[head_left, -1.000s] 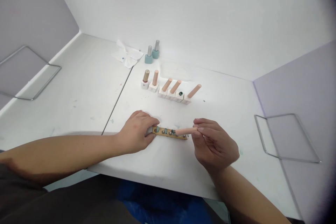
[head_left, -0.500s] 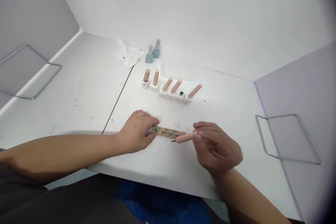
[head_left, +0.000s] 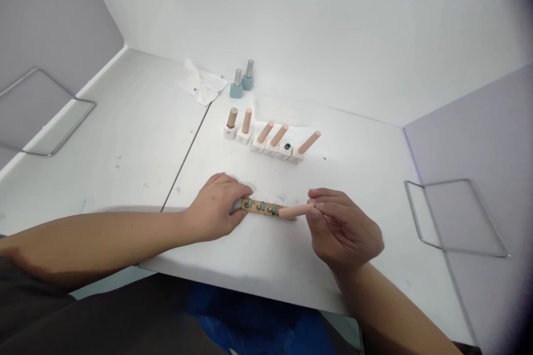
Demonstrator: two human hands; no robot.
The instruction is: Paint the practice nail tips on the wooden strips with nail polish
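Between the thumb and fingers of my left hand (head_left: pixel 219 205) is the left end of a narrow gold-brown strip (head_left: pixel 265 213), which lies on the table. Several small teal nail tips with round metal studs sit along it. My right hand (head_left: pixel 345 224) pinches the pink cap of a nail polish brush (head_left: pixel 295 211). Its brush end points left, down at the strip's right half, where the cap partly hides the tips. Behind, an uncapped white polish bottle (head_left: pixel 285 151) with a dark green mouth stands among several pink-capped white bottles (head_left: pixel 258 145).
A gold-capped bottle (head_left: pixel 230 131) ends the row on the left. Two teal bottles (head_left: pixel 236 90) with silver caps stand farther back, beside a crumpled tissue (head_left: pixel 203 89). Metal wire frames (head_left: pixel 458 219) stand at both sides. A seam crosses the white table (head_left: pixel 125 177).
The brush in my right hand has come up slightly, from the strip's near edge onto the strip, and its cap lies more level. My left hand stays on the strip's end.
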